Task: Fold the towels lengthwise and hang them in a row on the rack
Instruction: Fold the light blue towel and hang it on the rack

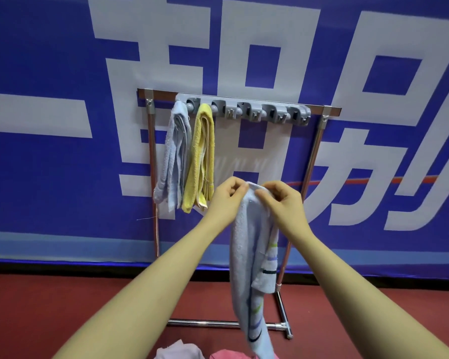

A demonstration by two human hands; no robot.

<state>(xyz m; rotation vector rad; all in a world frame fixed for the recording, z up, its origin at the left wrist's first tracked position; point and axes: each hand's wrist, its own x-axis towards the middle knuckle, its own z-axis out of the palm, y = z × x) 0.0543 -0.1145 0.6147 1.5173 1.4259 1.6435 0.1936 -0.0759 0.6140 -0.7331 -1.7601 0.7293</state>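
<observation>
The pale blue terry towel with green, violet and dark stripes (246, 257) hangs straight down, long axis vertical, its folded top edge pinched between the left hand (227, 196) and the right hand (280, 200), each grip clamped on the cloth, close side by side. It sits below and slightly right of the grey plastic clip strip (244, 108) on the chrome floor rack (319, 136), so I judge the move must go up and forward. The grey-blue folded towel (173, 156) and yellow folded towel (201, 156) fill the leftmost places; the next free clip lies roughly equally near both hands.

Held towel (246, 244) pale blue, striped; hung towel (201, 156) yellow.
</observation>
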